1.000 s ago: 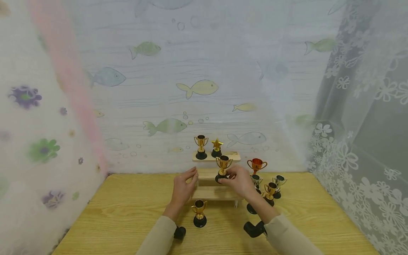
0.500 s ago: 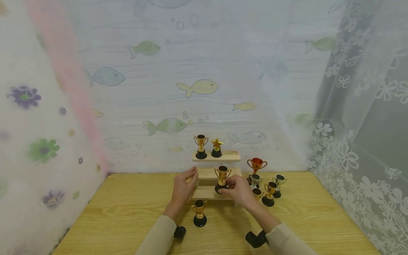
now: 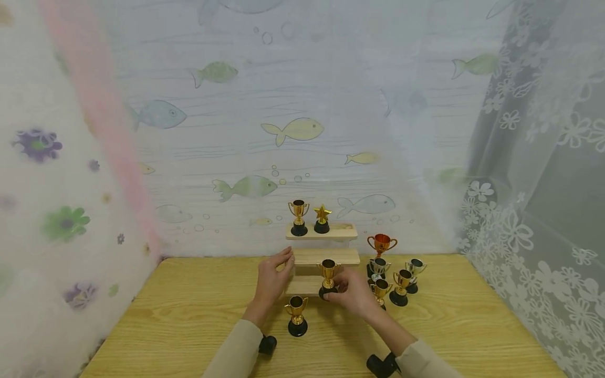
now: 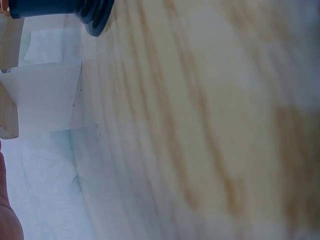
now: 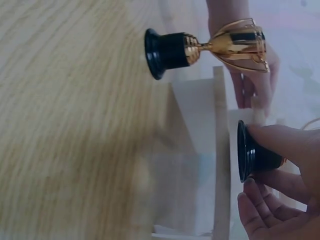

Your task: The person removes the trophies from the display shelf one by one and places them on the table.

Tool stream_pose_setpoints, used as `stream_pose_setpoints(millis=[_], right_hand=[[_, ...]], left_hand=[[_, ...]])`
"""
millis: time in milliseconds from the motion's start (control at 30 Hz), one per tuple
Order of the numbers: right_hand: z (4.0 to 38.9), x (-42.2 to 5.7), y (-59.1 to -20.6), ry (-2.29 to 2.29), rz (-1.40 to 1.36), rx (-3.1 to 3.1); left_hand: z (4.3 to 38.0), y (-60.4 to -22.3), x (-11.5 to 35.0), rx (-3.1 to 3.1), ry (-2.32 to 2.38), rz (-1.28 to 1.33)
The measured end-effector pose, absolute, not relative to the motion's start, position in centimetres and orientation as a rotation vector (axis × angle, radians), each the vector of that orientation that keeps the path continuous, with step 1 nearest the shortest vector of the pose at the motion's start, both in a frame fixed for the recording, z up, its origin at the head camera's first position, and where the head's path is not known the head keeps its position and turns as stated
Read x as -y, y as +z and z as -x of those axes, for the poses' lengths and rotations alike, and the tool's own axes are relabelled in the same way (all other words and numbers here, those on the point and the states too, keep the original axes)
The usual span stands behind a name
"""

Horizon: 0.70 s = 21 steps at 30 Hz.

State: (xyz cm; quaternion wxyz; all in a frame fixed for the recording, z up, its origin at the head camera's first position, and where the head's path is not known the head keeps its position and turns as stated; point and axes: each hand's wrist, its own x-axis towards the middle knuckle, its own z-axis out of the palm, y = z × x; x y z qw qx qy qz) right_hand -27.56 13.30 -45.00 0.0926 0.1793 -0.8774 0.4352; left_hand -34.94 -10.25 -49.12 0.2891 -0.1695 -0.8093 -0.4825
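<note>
My right hand [image 3: 356,294] pinches the black base of a gold trophy cup [image 3: 328,270], thumb on the near side. The cup is upright, in front of the lowest step of a small wooden tiered shelf [image 3: 326,257]. In the right wrist view its black base [image 5: 260,155] is just above the lowest board [image 5: 221,145], with a narrow gap. My left hand [image 3: 271,278] rests against the shelf's left side, fingers extended. Another gold trophy cup [image 3: 296,315] stands on the table before the shelf. The top board bears a gold trophy cup [image 3: 299,215] and a star trophy [image 3: 322,216].
Right of the shelf stand several trophies: a red-orange cup [image 3: 382,244], silver cups [image 3: 416,268], and gold cups [image 3: 402,283]. Black wrist-camera parts [image 3: 380,365] jut out by the sleeves. A fish-printed curtain [image 3: 302,131] hangs behind the wooden table [image 3: 189,315].
My right hand has lowered the gold trophy cup from in front of the middle board to the lowest step. My left hand has stayed at the shelf's side.
</note>
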Motion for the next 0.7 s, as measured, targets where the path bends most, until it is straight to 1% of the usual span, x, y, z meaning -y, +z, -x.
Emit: stream_pose_setpoints(millis=[300, 700], right_hand=[[26.8, -13.3, -45.5, 1.319, -0.488, 2.668], [26.0, -13.2, -46.4, 1.264, -0.637, 2.625]], left_hand=[[35.1, -49.3, 10.2, 2.139, -1.275, 0.461], [35.0, -49.1, 10.2, 2.135, -1.272, 0.461]])
